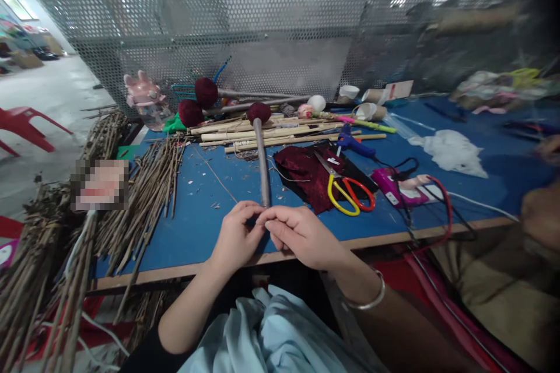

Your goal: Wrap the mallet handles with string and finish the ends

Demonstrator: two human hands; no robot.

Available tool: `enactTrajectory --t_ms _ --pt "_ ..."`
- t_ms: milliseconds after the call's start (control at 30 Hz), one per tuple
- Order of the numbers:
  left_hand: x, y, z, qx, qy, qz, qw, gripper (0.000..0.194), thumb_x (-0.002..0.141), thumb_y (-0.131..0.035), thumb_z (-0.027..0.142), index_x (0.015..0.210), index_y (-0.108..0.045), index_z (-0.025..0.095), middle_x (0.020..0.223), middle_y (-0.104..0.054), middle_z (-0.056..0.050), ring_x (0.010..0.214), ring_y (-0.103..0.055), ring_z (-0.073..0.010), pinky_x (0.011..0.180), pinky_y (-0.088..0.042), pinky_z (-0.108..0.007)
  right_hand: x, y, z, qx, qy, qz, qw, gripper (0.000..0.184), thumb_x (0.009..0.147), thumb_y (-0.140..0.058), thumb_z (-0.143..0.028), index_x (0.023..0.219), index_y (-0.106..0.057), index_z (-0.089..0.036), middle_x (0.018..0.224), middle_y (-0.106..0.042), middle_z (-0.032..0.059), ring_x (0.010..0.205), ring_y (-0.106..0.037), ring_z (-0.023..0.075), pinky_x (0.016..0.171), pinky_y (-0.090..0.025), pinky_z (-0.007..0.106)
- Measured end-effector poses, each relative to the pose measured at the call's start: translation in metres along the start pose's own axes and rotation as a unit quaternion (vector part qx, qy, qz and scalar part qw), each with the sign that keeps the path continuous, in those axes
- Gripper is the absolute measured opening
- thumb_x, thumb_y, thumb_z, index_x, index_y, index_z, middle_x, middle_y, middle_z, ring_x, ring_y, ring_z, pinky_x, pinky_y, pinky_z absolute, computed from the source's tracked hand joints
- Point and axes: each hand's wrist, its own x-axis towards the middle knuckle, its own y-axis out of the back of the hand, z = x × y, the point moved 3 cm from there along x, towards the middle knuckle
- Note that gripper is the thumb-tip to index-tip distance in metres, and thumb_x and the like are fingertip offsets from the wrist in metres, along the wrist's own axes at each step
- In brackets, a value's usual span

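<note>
My left hand and my right hand meet at the near end of a grey stick that lies on the blue table. Both hands are closed, pinching the stick's end between fingertips. The stick points away from me and carries a dark red velvet ball at its far tip. A silver bangle sits on my right wrist. A piece of dark red velvet cloth lies just right of the stick, with yellow-and-red scissors on it.
Bundles of thin dry sticks crowd the table's left side. Two more velvet-topped sticks, pale wooden rods, a blue glue gun, a pink device with cables and white plastic lie beyond. Another person's hand shows at right.
</note>
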Motion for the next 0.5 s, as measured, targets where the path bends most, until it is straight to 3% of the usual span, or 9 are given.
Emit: enactTrajectory --t_ms 67,133,200,267,333,367,400,433,500 --pt "0.004 -0.002 0.003 -0.004 -0.01 -0.015 1.0 0.014 0.074 -0.058 0.013 0.08 -0.07 0.016 0.098 -0.065 -0.008 0.096 -0.059 -0.0184 0.085 -0.046 -0.03 0.003 -0.001 -0.004 -0.002 0.011 -0.004 1.0 0.024 0.091 -0.041 -0.022 0.098 -0.063 -0.015 0.055 -0.052 -0.0042 0.049 -0.046 0.0071 0.052 -0.037 0.017" --pt "0.006 -0.001 0.003 -0.031 0.018 0.005 0.999 0.013 0.075 -0.059 0.016 0.079 -0.071 0.017 0.099 -0.067 -0.009 0.098 -0.059 -0.0198 0.087 -0.046 -0.031 0.0 -0.005 -0.011 -0.024 0.026 -0.017 0.999 0.026 0.09 -0.041 -0.02 0.1 -0.064 -0.016 0.056 -0.054 -0.0035 0.05 -0.048 0.007 0.054 -0.037 0.018" --pt "0.006 0.001 -0.003 -0.097 0.104 0.04 0.989 0.018 0.078 -0.06 0.027 0.083 -0.072 0.016 0.093 -0.068 -0.009 0.088 -0.062 -0.0195 0.079 -0.051 -0.031 -0.008 -0.009 -0.018 -0.051 0.054 -0.074 0.994 0.026 0.09 -0.043 -0.02 0.1 -0.066 -0.016 0.059 -0.058 -0.0021 0.052 -0.051 0.0075 0.055 -0.038 0.018" --pt "0.003 0.002 -0.013 -0.193 0.205 0.063 0.957 0.03 0.077 -0.061 0.04 0.089 -0.071 0.015 0.087 -0.069 -0.008 0.078 -0.064 -0.018 0.068 -0.053 -0.029 -0.018 -0.006 -0.021 -0.062 0.088 -0.171 0.979 0.022 0.087 -0.051 -0.026 0.097 -0.068 -0.017 0.061 -0.061 -0.0015 0.054 -0.053 0.0082 0.055 -0.039 0.018" --pt "-0.002 0.001 -0.022 -0.283 0.268 0.073 0.918 0.039 0.073 -0.065 0.047 0.091 -0.069 0.013 0.082 -0.069 -0.008 0.075 -0.064 -0.0164 0.063 -0.054 -0.026 -0.018 0.013 -0.014 -0.067 0.089 -0.204 0.973 0.024 0.082 -0.059 -0.035 0.094 -0.069 -0.018 0.063 -0.063 -0.001 0.054 -0.055 0.0096 0.055 -0.04 0.019" --pt "-0.003 0.001 -0.025 -0.315 0.279 0.078 0.904 0.041 0.07 -0.068 0.048 0.092 -0.069 0.013 0.081 -0.069 -0.007 0.075 -0.064 -0.0157 0.063 -0.054 -0.024 -0.012 0.033 -0.004 -0.082 0.063 -0.157 0.982 0.027 0.082 -0.058 -0.038 0.096 -0.068 -0.018 0.066 -0.064 0.0 0.056 -0.056 0.0108 0.055 -0.042 0.02" --pt "-0.005 0.002 -0.026 -0.338 0.283 0.084 0.894 0.042 0.069 -0.07 0.048 0.091 -0.069 0.012 0.081 -0.068 -0.007 0.076 -0.063 -0.015 0.063 -0.054 -0.023 -0.002 0.059 0.008 -0.115 0.023 -0.043 0.992 0.028 0.084 -0.053 -0.038 0.097 -0.067 -0.018 0.071 -0.065 0.0017 0.06 -0.057 0.0125 0.058 -0.043 0.022" --pt "-0.006 0.002 -0.028 -0.352 0.283 0.089 0.888 0.043 0.067 -0.071 0.048 0.091 -0.068 0.012 0.08 -0.068 -0.007 0.076 -0.063 -0.0142 0.063 -0.054 -0.022 0.008 0.088 0.022 -0.164 -0.012 0.08 0.983 0.028 0.085 -0.051 -0.037 0.098 -0.066 -0.018 0.076 -0.066 0.0034 0.064 -0.058 0.0144 0.061 -0.045 0.024" --pt "-0.007 0.003 -0.028 -0.367 0.281 0.092 0.882 0.044 0.066 -0.072 0.048 0.091 -0.069 0.012 0.079 -0.067 -0.006 0.076 -0.063 -0.0136 0.061 -0.054 -0.021 0.028 0.145 0.051 -0.29 -0.078 0.267 0.916 0.025 0.082 -0.051 -0.027 0.101 -0.064 -0.016 0.092 -0.066 0.009 0.08 -0.06 0.0196 0.075 -0.045 0.031"
